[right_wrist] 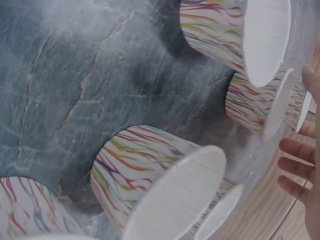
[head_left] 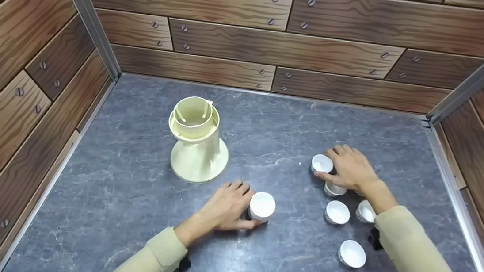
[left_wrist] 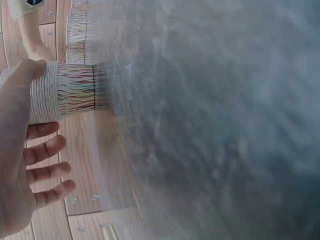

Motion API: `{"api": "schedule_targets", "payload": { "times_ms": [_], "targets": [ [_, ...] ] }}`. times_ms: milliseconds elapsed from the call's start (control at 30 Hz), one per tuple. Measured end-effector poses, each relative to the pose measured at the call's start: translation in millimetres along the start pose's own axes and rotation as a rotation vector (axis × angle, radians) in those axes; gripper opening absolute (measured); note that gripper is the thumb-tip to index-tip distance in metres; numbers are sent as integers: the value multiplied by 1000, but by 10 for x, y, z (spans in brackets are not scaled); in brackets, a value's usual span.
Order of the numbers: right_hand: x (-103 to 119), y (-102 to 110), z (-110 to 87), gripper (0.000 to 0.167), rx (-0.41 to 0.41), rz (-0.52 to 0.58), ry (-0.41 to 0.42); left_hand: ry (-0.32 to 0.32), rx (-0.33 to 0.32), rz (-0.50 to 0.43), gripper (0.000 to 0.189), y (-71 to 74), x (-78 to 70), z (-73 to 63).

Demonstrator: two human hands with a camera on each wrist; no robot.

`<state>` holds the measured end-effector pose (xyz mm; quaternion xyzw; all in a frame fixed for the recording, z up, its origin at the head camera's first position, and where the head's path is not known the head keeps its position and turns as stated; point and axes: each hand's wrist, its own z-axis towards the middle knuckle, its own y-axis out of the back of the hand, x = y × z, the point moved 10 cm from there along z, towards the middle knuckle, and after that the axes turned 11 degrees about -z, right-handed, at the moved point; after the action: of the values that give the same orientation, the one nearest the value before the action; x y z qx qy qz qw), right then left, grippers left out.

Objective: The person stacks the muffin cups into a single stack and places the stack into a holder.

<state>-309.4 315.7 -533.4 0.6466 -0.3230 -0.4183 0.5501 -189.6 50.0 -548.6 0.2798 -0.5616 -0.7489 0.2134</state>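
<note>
My left hand holds a nested stack of paper cups upright on the table. The left wrist view shows several white rims on this stack and wavy coloured lines below them, with the thumb and index finger around it and the other fingers spread. At the far end of a loose group of cups, my right hand grips a single paper cup between thumb and fingers. Another cup stands just below that hand. Nearer me are more upright cups, partly hidden by the right forearm.
A pale yellow stand with a wide round base and an open ring-shaped top stands left of the stack. The grey marbled table is bounded by wood-patterned walls at the back and sides.
</note>
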Motion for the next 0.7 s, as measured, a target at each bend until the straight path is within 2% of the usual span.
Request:
{"api": "schedule_targets", "payload": {
  "times_ms": [700],
  "targets": [
    [182,299,-103,73,-121,-41,69,15,20,10,74,-22,4,11]
  ]
}}
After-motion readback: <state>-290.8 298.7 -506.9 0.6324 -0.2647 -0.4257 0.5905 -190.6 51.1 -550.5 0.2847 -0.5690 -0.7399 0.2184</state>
